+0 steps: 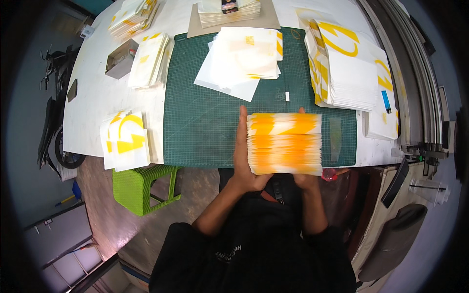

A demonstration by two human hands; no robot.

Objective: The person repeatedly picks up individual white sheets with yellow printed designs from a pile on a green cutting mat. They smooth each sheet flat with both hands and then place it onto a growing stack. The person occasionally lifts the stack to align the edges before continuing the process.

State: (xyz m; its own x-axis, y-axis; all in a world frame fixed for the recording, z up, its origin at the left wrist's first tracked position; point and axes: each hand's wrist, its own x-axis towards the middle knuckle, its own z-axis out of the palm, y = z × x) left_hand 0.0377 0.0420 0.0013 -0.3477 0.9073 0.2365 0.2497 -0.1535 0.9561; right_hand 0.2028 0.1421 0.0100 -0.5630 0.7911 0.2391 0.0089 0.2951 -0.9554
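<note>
Shows both hands (245,175) clamped around a thick orange-and-white paper stack (284,144) over the near edge of the green mat (205,127), with spillage from the middle likely under uneven squeezing.

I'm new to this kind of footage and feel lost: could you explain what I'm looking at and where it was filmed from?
There is no machine here, just a person's bare hands. The one picture comes from a wide fisheye camera on their head, looking down, so straight edges bend near the rim. The left hand and right hand hold a thick yellow-and-white stack between them. Beyond it, white sheets lie on a green cutting mat. Around the mat, the white table bears more piles with yellow print and a small open box.
</note>
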